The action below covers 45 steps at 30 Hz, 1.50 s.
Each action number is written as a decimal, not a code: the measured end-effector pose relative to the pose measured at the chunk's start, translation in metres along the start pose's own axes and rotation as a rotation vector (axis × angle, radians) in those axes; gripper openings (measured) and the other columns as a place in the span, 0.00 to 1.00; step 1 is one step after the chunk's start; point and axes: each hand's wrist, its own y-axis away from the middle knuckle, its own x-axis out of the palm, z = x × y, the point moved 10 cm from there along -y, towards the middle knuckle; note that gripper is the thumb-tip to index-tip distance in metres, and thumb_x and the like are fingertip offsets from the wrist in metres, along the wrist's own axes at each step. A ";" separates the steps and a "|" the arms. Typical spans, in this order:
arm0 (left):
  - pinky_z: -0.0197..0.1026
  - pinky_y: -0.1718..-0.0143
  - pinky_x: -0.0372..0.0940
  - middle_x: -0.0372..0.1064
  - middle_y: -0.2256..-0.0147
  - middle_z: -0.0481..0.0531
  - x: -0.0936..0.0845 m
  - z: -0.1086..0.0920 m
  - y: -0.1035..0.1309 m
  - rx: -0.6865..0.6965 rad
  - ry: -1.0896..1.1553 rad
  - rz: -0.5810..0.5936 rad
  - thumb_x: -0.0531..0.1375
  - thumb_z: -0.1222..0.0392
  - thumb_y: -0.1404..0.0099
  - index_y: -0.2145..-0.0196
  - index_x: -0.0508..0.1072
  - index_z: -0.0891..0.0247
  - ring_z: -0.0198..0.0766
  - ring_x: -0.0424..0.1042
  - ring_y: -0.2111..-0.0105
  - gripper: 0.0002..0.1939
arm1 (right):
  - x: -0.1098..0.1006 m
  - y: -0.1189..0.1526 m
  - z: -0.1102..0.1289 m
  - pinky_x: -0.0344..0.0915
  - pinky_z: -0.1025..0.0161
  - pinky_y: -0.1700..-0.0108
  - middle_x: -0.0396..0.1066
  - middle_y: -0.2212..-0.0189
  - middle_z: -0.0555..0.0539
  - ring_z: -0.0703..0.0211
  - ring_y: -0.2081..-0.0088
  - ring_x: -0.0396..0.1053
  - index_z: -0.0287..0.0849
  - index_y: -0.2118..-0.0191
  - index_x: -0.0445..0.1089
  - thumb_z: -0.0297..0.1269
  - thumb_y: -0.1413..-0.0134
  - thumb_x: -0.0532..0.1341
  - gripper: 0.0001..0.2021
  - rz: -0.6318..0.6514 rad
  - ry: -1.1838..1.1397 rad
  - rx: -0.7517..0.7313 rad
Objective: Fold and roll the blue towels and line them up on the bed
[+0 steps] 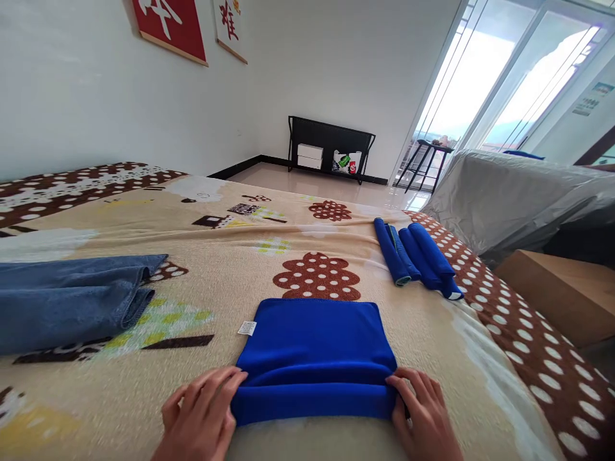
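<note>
Bed point(230, 243) with patterned blanket fills most of view. One blue-grey cloth point(72, 298) lies at left. One bright blue cloth point(317, 339) lies flat on bed, near edge folded over, between the two hands: left hand point(204, 410) pinches its near-left edge, right hand point(423, 410) pinches its near-right edge. Four rolled blue cloths point(416, 259) sit side by side, beyond right hand. One white tag point(246, 328) sticks out from bright blue cloth's left edge.

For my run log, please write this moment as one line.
left hand: on blue cloth's left edge | right hand: on its right edge | cloth: near edge folded | rolled blue cloths: right
</note>
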 end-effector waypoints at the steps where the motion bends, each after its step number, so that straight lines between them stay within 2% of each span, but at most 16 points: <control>1: 0.46 0.43 0.54 0.76 0.56 0.50 -0.001 -0.014 -0.007 0.032 -0.040 -0.031 0.53 0.67 0.36 0.50 0.71 0.56 0.40 0.73 0.56 0.18 | 0.000 -0.004 0.009 0.67 0.59 0.56 0.75 0.60 0.46 0.56 0.59 0.73 0.43 0.55 0.70 0.26 0.45 0.54 0.14 -0.061 0.047 -0.008; 3: 0.44 0.40 0.53 0.76 0.53 0.52 0.006 -0.050 -0.022 0.140 -0.016 -0.028 0.51 0.72 0.38 0.49 0.71 0.60 0.38 0.72 0.51 0.22 | 0.005 -0.014 0.039 0.65 0.57 0.51 0.76 0.55 0.45 0.56 0.54 0.73 0.41 0.50 0.70 0.23 0.46 0.51 0.20 -0.119 0.067 -0.090; 6: 0.38 0.41 0.58 0.76 0.51 0.53 0.021 -0.104 -0.035 0.360 0.076 0.007 0.50 0.74 0.38 0.46 0.70 0.67 0.35 0.71 0.47 0.24 | 0.022 -0.032 0.086 0.64 0.61 0.48 0.76 0.51 0.49 0.60 0.50 0.73 0.40 0.44 0.67 0.26 0.40 0.50 0.20 -0.068 -0.009 -0.224; 8: 0.38 0.45 0.62 0.76 0.50 0.52 0.029 -0.115 -0.039 0.395 0.036 0.008 0.52 0.69 0.35 0.44 0.70 0.67 0.36 0.73 0.48 0.22 | 0.028 -0.040 0.099 0.65 0.62 0.48 0.75 0.49 0.50 0.61 0.50 0.73 0.40 0.42 0.67 0.36 0.34 0.51 0.19 -0.042 -0.014 -0.241; 12: 0.39 0.49 0.65 0.75 0.48 0.52 0.037 -0.084 -0.030 0.354 -0.043 0.063 0.56 0.57 0.31 0.43 0.69 0.66 0.37 0.74 0.49 0.21 | 0.031 -0.034 0.078 0.66 0.61 0.51 0.73 0.46 0.50 0.59 0.49 0.73 0.39 0.41 0.66 0.47 0.32 0.51 0.22 0.023 0.096 -0.204; 16: 0.42 0.49 0.62 0.76 0.50 0.53 0.021 -0.032 -0.011 0.240 -0.054 -0.005 0.55 0.56 0.29 0.43 0.69 0.64 0.39 0.75 0.51 0.20 | 0.022 -0.011 0.030 0.66 0.59 0.51 0.73 0.46 0.49 0.57 0.49 0.74 0.40 0.43 0.67 0.47 0.31 0.51 0.21 0.018 0.202 -0.102; 18: 0.46 0.46 0.59 0.77 0.52 0.53 0.015 -0.019 -0.006 0.186 -0.064 -0.034 0.56 0.57 0.30 0.43 0.70 0.62 0.41 0.76 0.52 0.19 | 0.017 -0.005 0.018 0.64 0.57 0.49 0.74 0.47 0.48 0.55 0.50 0.74 0.41 0.45 0.69 0.47 0.31 0.51 0.20 -0.023 0.228 -0.058; 21: 0.50 0.41 0.54 0.78 0.52 0.53 0.012 -0.034 -0.013 0.163 -0.090 -0.056 0.58 0.61 0.33 0.45 0.71 0.61 0.43 0.75 0.51 0.19 | 0.014 -0.011 0.031 0.62 0.54 0.47 0.76 0.50 0.46 0.53 0.50 0.75 0.41 0.49 0.71 0.45 0.32 0.52 0.17 -0.098 0.225 -0.026; 25: 0.40 0.44 0.60 0.75 0.48 0.51 0.030 -0.097 -0.037 0.360 -0.046 0.023 0.55 0.64 0.34 0.46 0.72 0.65 0.37 0.73 0.47 0.19 | 0.031 -0.037 0.088 0.63 0.59 0.46 0.73 0.46 0.51 0.58 0.47 0.72 0.42 0.45 0.70 0.45 0.32 0.52 0.19 -0.069 0.088 -0.146; 27: 0.38 0.48 0.64 0.75 0.47 0.50 0.041 -0.114 -0.044 0.421 -0.053 0.057 0.54 0.61 0.32 0.47 0.72 0.65 0.35 0.74 0.48 0.18 | 0.039 -0.046 0.103 0.64 0.60 0.46 0.71 0.44 0.53 0.60 0.46 0.71 0.43 0.42 0.68 0.48 0.31 0.49 0.22 -0.045 0.053 -0.149; 29: 0.39 0.51 0.66 0.74 0.47 0.50 0.047 -0.107 -0.044 0.395 -0.079 0.069 0.54 0.57 0.31 0.46 0.71 0.65 0.36 0.74 0.49 0.19 | 0.044 -0.047 0.095 0.64 0.59 0.46 0.69 0.43 0.53 0.59 0.45 0.71 0.43 0.41 0.67 0.49 0.31 0.48 0.23 -0.012 0.071 -0.096; 31: 0.41 0.52 0.66 0.73 0.46 0.50 0.048 -0.082 -0.037 0.323 -0.098 0.071 0.55 0.55 0.30 0.45 0.70 0.65 0.37 0.74 0.49 0.20 | 0.046 -0.039 0.073 0.65 0.58 0.47 0.68 0.42 0.51 0.57 0.45 0.71 0.42 0.40 0.66 0.49 0.31 0.50 0.23 0.029 0.128 -0.053; 34: 0.43 0.51 0.63 0.75 0.48 0.52 0.036 -0.039 -0.019 0.226 -0.090 0.022 0.54 0.56 0.29 0.45 0.71 0.64 0.39 0.75 0.50 0.18 | 0.039 -0.019 0.033 0.65 0.56 0.49 0.70 0.43 0.48 0.54 0.46 0.72 0.40 0.41 0.67 0.48 0.31 0.51 0.22 0.035 0.224 -0.016; 37: 0.49 0.48 0.59 0.78 0.53 0.54 0.021 -0.025 -0.012 0.174 -0.093 -0.044 0.54 0.58 0.30 0.49 0.73 0.64 0.42 0.76 0.53 0.15 | 0.029 -0.008 0.014 0.62 0.52 0.46 0.73 0.46 0.45 0.51 0.48 0.73 0.39 0.46 0.71 0.47 0.31 0.50 0.21 -0.020 0.273 0.023; 41: 0.49 0.47 0.59 0.78 0.53 0.53 0.024 -0.067 -0.033 0.251 -0.106 -0.029 0.57 0.61 0.33 0.53 0.75 0.64 0.43 0.76 0.53 0.13 | 0.033 -0.025 0.051 0.60 0.53 0.44 0.75 0.48 0.47 0.53 0.48 0.73 0.41 0.50 0.73 0.42 0.32 0.52 0.16 -0.063 0.198 -0.004; 45: 0.40 0.50 0.66 0.76 0.49 0.53 0.046 -0.116 -0.053 0.422 -0.008 0.106 0.55 0.60 0.33 0.49 0.74 0.67 0.37 0.75 0.50 0.17 | 0.052 -0.050 0.101 0.64 0.59 0.45 0.69 0.43 0.54 0.60 0.44 0.70 0.44 0.41 0.67 0.45 0.31 0.50 0.20 -0.001 0.017 -0.076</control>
